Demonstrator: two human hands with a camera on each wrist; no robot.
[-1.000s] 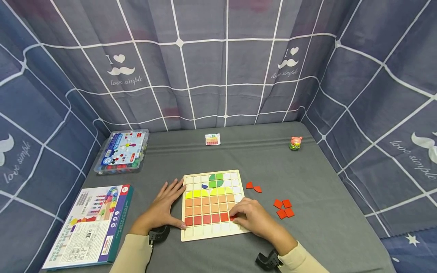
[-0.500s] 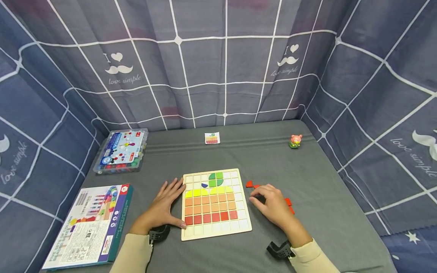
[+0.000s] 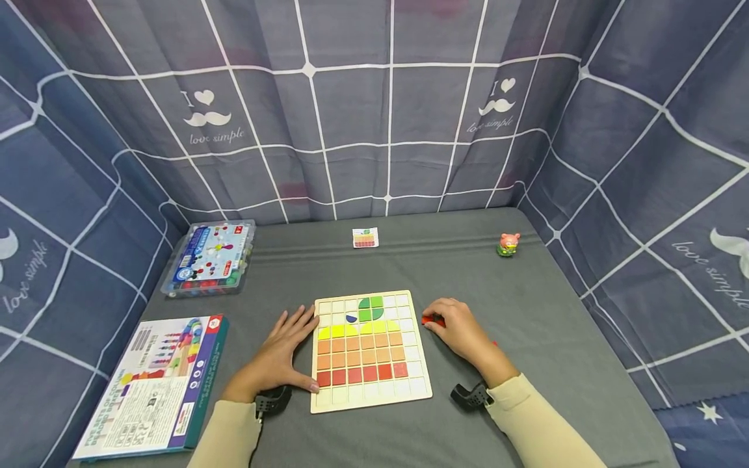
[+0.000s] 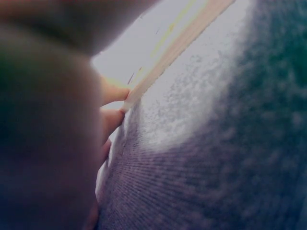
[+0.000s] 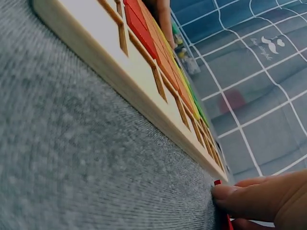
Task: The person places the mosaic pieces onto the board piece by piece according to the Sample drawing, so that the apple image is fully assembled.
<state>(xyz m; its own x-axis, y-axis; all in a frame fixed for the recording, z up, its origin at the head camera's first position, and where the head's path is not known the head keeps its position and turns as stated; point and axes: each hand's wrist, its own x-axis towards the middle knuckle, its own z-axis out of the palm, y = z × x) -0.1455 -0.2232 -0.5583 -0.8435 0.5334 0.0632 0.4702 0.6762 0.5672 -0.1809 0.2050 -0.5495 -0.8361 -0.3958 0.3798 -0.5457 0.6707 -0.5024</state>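
Observation:
A wooden grid board [image 3: 373, 392] lies in the middle of the table in the head view, with rows of red, orange and yellow tiles and a green group of tiles [image 3: 370, 309] near its top. My left hand [image 3: 285, 354] rests at the board's left edge, fingers spread, the thumb near the lower corner. Just right of the board, my right hand [image 3: 459, 330] pinches a red piece [image 3: 433, 320] between thumb and fingers, down at the table. In the right wrist view, red shows by the thumb [image 5: 249, 197]. My right hand and forearm hide most of the other loose red tiles.
A small picture card [image 3: 365, 238] lies behind the board. A pig figurine [image 3: 508, 244] stands at the back right. On the left are a clear plastic case [image 3: 210, 260] and a flat printed box [image 3: 153, 383]. Patterned curtains [image 3: 351, 117] enclose the table.
My right hand has left the last red tile of the red row, moved right off the board, then forward to the loose red pieces. The left hand stays put.

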